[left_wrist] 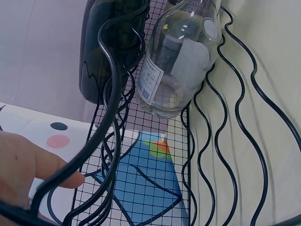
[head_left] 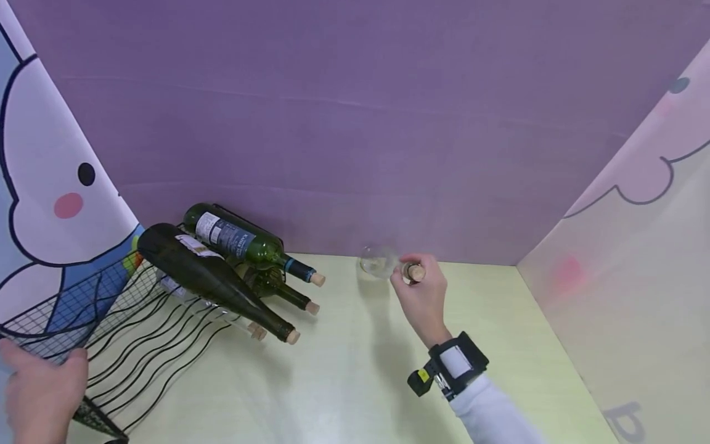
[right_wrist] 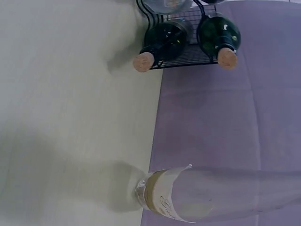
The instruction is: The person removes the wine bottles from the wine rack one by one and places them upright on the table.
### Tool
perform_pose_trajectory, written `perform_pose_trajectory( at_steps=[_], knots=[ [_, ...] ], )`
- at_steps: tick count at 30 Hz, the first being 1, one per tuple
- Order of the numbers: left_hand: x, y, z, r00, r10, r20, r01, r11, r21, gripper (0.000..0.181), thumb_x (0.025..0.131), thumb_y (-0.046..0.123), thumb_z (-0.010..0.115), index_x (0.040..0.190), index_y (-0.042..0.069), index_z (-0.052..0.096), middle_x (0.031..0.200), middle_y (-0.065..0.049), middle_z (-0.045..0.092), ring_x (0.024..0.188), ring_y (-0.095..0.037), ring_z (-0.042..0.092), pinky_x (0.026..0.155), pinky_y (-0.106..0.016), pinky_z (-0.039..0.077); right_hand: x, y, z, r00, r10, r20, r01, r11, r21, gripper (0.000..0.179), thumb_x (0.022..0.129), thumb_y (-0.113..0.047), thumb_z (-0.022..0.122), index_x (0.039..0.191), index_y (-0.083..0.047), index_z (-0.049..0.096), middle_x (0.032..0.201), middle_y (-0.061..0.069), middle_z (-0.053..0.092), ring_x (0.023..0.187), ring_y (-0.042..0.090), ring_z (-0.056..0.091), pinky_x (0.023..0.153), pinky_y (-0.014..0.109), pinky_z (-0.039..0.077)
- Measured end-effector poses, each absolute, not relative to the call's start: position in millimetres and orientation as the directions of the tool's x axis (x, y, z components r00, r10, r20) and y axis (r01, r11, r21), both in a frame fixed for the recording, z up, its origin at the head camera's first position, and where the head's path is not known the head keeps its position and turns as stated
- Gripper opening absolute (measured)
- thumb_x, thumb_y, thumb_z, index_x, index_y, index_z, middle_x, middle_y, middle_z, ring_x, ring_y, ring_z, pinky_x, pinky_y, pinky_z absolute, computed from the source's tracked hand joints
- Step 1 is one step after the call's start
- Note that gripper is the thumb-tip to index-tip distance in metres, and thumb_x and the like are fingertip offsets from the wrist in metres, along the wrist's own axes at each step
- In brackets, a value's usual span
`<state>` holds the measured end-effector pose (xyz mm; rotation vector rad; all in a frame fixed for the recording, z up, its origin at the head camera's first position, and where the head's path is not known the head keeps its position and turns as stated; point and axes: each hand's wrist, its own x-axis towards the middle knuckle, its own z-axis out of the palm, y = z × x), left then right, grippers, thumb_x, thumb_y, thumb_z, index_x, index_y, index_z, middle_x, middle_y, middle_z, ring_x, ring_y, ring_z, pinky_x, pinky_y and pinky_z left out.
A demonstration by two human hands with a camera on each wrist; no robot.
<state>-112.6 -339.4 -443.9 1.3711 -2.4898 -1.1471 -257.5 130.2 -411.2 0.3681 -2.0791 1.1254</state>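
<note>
In the head view, my right hand (head_left: 424, 296) grips a clear glass bottle (head_left: 379, 262) by its neck, just below the cork (head_left: 416, 272). Its cream label (right_wrist: 162, 195) shows near the base in the right wrist view; whether the base touches the table I cannot tell. On the left, my left hand (head_left: 47, 388) holds the end of a black wire wine rack (head_left: 161, 345), with one finger (left_wrist: 70, 179) behind the curved wires. Several corked bottles lie in the rack, among them a dark bottle (head_left: 216, 277), a green labelled bottle (head_left: 244, 240) and a clear bottle (left_wrist: 174, 66).
The pale table (head_left: 333, 370) meets a purple backdrop (head_left: 355, 154) behind the bottles. Side panels with cartoon drawings stand at left (head_left: 61, 142) and right (head_left: 610, 259). Corked bottle necks jut out from the rack toward the middle of the table.
</note>
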Motion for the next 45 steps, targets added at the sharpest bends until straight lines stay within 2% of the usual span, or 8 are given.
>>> perform_pose_trajectory(
  at_steps=[5,9,14,17,22,28,35,45],
  knots=[
    [-111,-339,-442,-0.585,-0.765,-0.27,-0.703,0.311,0.64,0.087,0.096,0.03,0.034,0.15,0.011,-0.032,0.15,-0.047,0.013,0.133,-0.063,0.024,0.11,-0.067,0.026,-256,120,-414,-0.678,0.049,0.733,-0.596,0.548,-0.588,0.019,0.079,0.004,0.068,0.097,0.001,0.065,0.094,0.016,0.066,0.085,0.021,0.058,0.075,0.02,0.044],
    [-111,-334,-438,-0.56,-0.784,-0.268,-0.717,0.297,0.631,0.085,0.097,0.028,0.032,0.15,0.013,-0.033,0.154,-0.044,0.008,0.138,-0.06,0.021,0.114,-0.064,0.024,-257,115,-418,-0.689,0.012,0.724,-0.624,0.498,-0.602,0.017,0.077,0.005,0.067,0.092,-0.003,0.065,0.101,0.014,0.07,0.099,0.027,0.054,0.09,0.033,0.037],
    [-109,-332,-435,-0.584,-0.768,-0.262,-0.697,0.309,0.647,0.087,0.096,0.028,0.034,0.151,0.011,-0.032,0.151,-0.047,0.011,0.135,-0.062,0.022,0.113,-0.066,0.025,-254,115,-422,-0.692,-0.072,0.718,-0.675,0.417,-0.609,0.017,0.079,0.011,0.064,0.092,0.0,0.061,0.104,0.015,0.073,0.115,0.033,0.064,0.109,0.041,0.042],
    [-110,-334,-437,-0.585,-0.768,-0.263,-0.697,0.31,0.647,0.088,0.095,0.028,0.034,0.15,0.011,-0.032,0.15,-0.048,0.012,0.134,-0.062,0.022,0.112,-0.066,0.025,-253,114,-422,-0.691,-0.122,0.712,-0.695,0.382,-0.609,0.014,0.085,0.009,0.064,0.096,0.002,0.058,0.102,0.018,0.07,0.11,0.034,0.067,0.1,0.039,0.051],
    [-112,-334,-439,-0.566,-0.782,-0.26,-0.709,0.301,0.638,0.086,0.096,0.028,0.033,0.151,0.013,-0.033,0.153,-0.045,0.01,0.136,-0.062,0.023,0.113,-0.066,0.025,-253,111,-420,-0.691,-0.127,0.711,-0.695,0.387,-0.607,0.01,0.091,-0.002,0.066,0.095,0.002,0.058,0.098,0.017,0.068,0.092,0.023,0.067,0.085,0.03,0.055],
    [-112,-333,-439,-0.567,-0.782,-0.259,-0.709,0.302,0.637,0.086,0.096,0.028,0.033,0.151,0.013,-0.033,0.153,-0.045,0.01,0.137,-0.061,0.022,0.114,-0.065,0.025,-253,107,-417,-0.771,-0.064,0.634,-0.609,0.368,-0.703,0.012,0.094,-0.009,0.064,0.084,-0.003,0.063,0.076,0.009,0.06,0.068,0.007,0.048,0.063,0.019,0.04],
    [-111,-331,-438,-0.583,-0.767,-0.266,-0.698,0.306,0.648,0.088,0.096,0.029,0.034,0.15,0.011,-0.033,0.151,-0.047,0.011,0.135,-0.063,0.022,0.112,-0.067,0.025,-254,106,-413,-0.751,-0.041,0.659,-0.621,0.386,-0.682,0.013,0.093,-0.003,0.064,0.08,0.0,0.061,0.071,0.011,0.06,0.065,0.004,0.045,0.06,0.018,0.039],
    [-112,-329,-433,-0.553,-0.788,-0.272,-0.718,0.285,0.635,0.084,0.098,0.027,0.031,0.151,0.014,-0.033,0.155,-0.043,0.007,0.14,-0.06,0.02,0.116,-0.063,0.023,-264,105,-393,-0.731,-0.013,0.682,-0.628,0.403,-0.666,0.024,0.097,-0.012,0.06,0.077,0.001,0.06,0.067,0.011,0.058,0.058,0.007,0.044,0.054,0.018,0.035]
  ],
)
